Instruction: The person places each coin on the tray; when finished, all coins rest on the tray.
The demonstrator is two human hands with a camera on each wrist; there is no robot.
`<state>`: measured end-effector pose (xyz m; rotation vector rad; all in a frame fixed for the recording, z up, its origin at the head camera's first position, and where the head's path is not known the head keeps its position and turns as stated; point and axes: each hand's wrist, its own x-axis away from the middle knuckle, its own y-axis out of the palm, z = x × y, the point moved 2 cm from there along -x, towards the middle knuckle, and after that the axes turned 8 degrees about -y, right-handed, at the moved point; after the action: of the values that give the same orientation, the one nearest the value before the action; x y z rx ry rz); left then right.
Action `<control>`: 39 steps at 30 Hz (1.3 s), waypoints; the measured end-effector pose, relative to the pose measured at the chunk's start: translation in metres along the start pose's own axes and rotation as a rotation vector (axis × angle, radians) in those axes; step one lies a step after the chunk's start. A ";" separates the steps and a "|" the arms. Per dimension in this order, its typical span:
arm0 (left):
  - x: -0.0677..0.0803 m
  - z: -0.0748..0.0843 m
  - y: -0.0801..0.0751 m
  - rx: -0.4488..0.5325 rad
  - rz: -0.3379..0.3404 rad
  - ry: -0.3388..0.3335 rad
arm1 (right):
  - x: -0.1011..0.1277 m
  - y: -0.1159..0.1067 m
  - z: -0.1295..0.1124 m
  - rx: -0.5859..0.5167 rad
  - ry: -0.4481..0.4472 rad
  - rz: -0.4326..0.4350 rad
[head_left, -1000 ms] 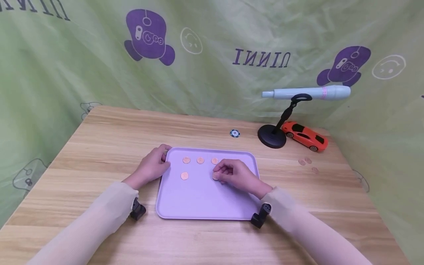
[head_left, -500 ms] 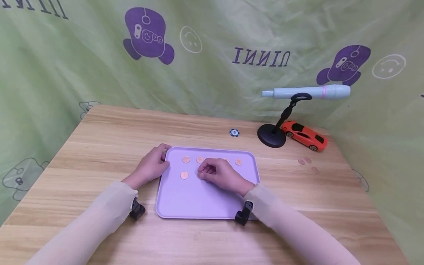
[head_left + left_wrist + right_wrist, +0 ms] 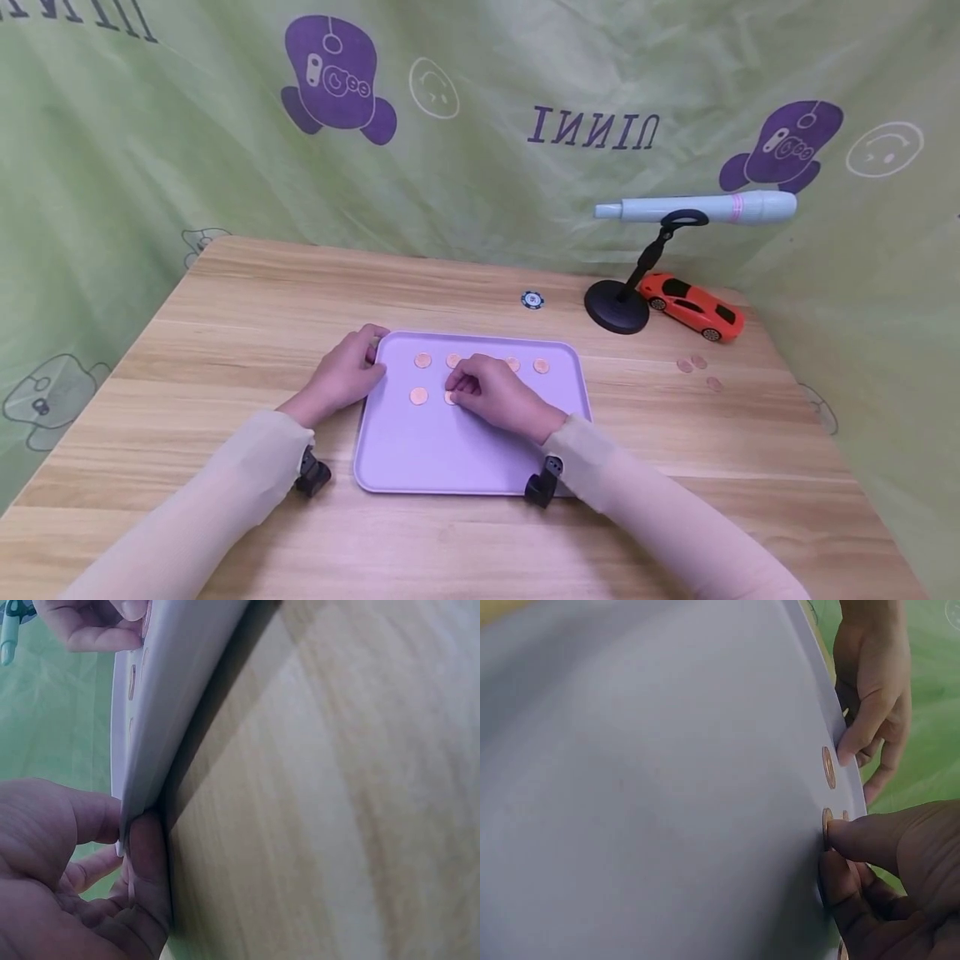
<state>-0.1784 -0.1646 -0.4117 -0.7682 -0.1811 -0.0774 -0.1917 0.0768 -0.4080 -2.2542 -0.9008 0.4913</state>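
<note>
Near the centre of the head view, the lilac tray is steadied at its upper-left corner by the gripping left hand, so that a copper coin can be pinched onto it by the curled right hand.

Staged rec. setup: backdrop, table.

Lilac tray bearing copper-coloured coins on a pale wood-grain table. Far backdrop: light green cloth printed with purple cartoon figures, white outlined smiley faces and dark purple lettering. Far right: orange toy car with black windows, black stand carrying a pale mint tube with a pink band. Sleeves: sheer cream.
</note>
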 end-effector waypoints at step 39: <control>-0.001 0.003 0.001 -0.010 -0.004 -0.004 | 0.109 -0.104 0.068 0.087 0.241 0.326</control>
<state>-0.1793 -0.1618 -0.4103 -0.7784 -0.1866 -0.0808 -0.2022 0.2416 -0.3957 -2.3273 -0.3848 0.3809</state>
